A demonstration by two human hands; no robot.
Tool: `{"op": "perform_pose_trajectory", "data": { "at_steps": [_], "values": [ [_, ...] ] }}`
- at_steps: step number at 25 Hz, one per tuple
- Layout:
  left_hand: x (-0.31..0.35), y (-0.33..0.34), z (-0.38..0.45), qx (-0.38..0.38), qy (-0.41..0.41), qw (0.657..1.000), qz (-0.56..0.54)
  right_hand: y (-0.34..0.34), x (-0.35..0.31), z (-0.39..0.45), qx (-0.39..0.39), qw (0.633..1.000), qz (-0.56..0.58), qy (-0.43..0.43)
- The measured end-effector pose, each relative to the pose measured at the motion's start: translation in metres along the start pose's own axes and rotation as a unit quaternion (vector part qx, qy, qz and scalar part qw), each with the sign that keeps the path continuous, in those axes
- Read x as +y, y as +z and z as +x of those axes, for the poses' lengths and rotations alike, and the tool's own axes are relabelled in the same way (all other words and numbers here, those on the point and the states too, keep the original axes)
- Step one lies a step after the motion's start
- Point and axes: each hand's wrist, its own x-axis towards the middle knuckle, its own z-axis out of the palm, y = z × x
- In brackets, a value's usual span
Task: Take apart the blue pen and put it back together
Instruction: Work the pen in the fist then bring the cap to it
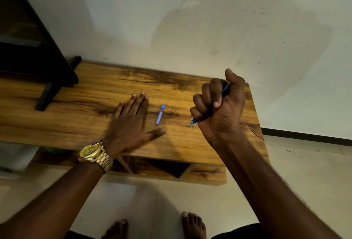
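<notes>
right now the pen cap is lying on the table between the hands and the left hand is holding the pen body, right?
Not quite: the right hand holds the pen body; the left hand lies flat on the table. The pen cap does lie between them, as the head view shows.

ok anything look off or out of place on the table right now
Nothing damaged or spilled. The blue cap lies loose on the wooden table between the flat left hand and the right hand, which fists the pen body, tip down.

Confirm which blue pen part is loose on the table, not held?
The pen cap, lying alone on the wooden table between the hands. The pen body is clenched in the right hand; the left hand rests flat, empty.
</notes>
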Motion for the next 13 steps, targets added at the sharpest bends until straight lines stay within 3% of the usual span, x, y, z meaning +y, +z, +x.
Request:
{"op": "perform_pose_trajectory", "data": {
  "at_steps": [13],
  "values": [
    [0.0027,-0.0069,-0.0013,-0.008,-0.002,1.000,0.003,-0.0056,-0.0018,0.0034,0.016,0.999,0.047,0.013]
  ]
}}
